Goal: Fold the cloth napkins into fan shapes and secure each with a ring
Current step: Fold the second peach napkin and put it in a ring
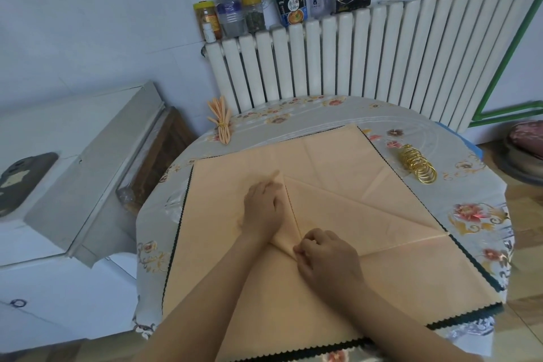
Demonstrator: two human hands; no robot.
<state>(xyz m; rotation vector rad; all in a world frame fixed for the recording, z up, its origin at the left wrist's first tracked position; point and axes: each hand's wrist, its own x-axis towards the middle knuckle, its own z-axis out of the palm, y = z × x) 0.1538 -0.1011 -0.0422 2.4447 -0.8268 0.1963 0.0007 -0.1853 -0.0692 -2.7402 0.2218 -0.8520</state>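
Peach square cloth napkin (pixel 338 161) spread flat on bench (pixel 470 214). Our left hand (pixel 263 209) presses folded flap, fingers roughly straight; right hand (pixel 326 256) pinches crease. Soft, floppy stuff, so we'd grip along fold edge.

One spread napkin (pixel 338 173), one finished fan (pixel 221 120) upper left, one heap of rings (pixel 418 164), too bunched to count.

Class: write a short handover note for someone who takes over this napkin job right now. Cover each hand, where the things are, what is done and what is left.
Left hand: flat, pressing the fold.
Right hand: pinching the near end of the fold.
Peach napkin: spread on the table, first folds only.
Gold rings: piled far right.
Done: one ringed napkin at the far left edge.
Left: finish pleating, add a ring.
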